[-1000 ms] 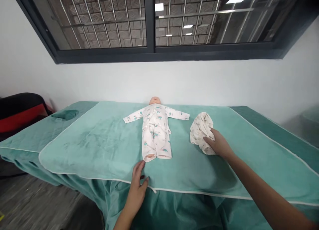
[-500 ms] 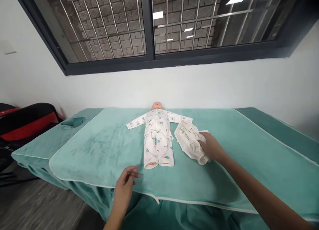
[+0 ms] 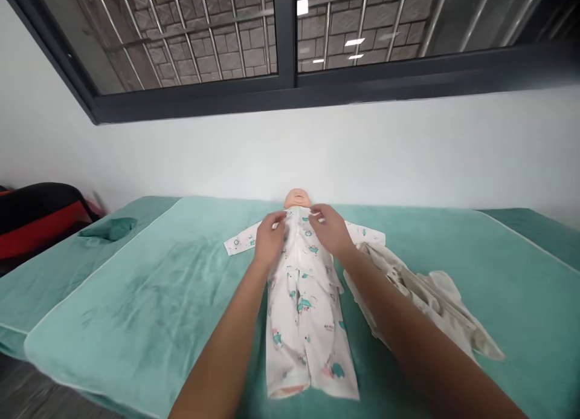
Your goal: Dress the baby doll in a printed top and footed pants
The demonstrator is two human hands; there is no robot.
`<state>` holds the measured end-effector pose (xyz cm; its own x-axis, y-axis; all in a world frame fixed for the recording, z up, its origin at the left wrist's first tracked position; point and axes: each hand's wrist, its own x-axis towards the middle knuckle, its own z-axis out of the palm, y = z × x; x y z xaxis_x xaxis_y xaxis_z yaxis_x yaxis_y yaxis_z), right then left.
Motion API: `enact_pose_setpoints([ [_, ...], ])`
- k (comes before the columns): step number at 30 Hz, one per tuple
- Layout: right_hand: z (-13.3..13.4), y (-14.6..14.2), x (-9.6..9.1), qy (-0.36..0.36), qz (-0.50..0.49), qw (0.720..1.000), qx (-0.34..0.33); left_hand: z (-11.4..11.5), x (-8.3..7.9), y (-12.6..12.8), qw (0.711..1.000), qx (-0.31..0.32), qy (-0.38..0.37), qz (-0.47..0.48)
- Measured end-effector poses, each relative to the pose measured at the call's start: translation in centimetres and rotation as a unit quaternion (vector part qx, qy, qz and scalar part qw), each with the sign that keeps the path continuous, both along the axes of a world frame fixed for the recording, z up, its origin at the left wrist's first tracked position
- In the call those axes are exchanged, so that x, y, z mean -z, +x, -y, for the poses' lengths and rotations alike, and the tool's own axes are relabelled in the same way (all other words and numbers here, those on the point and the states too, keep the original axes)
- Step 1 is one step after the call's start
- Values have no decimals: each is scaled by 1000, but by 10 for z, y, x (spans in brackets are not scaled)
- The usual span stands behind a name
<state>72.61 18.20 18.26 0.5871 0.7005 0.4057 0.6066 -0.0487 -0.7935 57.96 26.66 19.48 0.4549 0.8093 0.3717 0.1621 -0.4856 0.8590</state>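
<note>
A baby doll [image 3: 298, 198] lies on its back, its head towards the wall. It wears a white printed baby top [image 3: 296, 250] with sleeves spread wide, and matching trousers [image 3: 290, 328] that run towards me. My left hand [image 3: 270, 239] is at the collar's left side, its thumb and fingers pinched on the top's edge. Opposite it, my right hand [image 3: 333, 230] is closed at the right side of the collar. What lies between its fingertips is partly hidden. A crumpled cream cloth garment [image 3: 446, 304] rests beside the doll, partly behind my right forearm.
A green plush cover [image 3: 136, 310] with pale piping lies over the bed. Behind it is a white wall [image 3: 217, 153] under a dark-framed window [image 3: 190, 98] with bars. At far left stands a red and black chair-like object [image 3: 45, 222].
My right hand has let go of the cream garment, which now lies spread to the right. Both hands have moved up to the doll's collar. The view has come closer.
</note>
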Motion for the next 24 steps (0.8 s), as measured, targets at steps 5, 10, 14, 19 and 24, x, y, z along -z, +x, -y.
enact_pose_setpoints([
  [5, -67, 22, 18, -21, -54, 997, 58, -46, 18, 51, 987, 64, 111, -92],
  [10, -70, 29, 30, -14, -57, 996, 61, -48, 30, 58, 972, 46, 130, -190],
  [14, -68, 27, 22, -26, -41, 997, 54, -45, 23, 56, 972, 41, 104, -205],
  [19, -66, 29, 19, -53, -26, 998, 32, -44, 23, 56, 973, 37, 100, -204],
  [24, -66, 28, 23, -47, 43, 997, 50, -46, 26, 57, 976, 33, 96, -191],
])
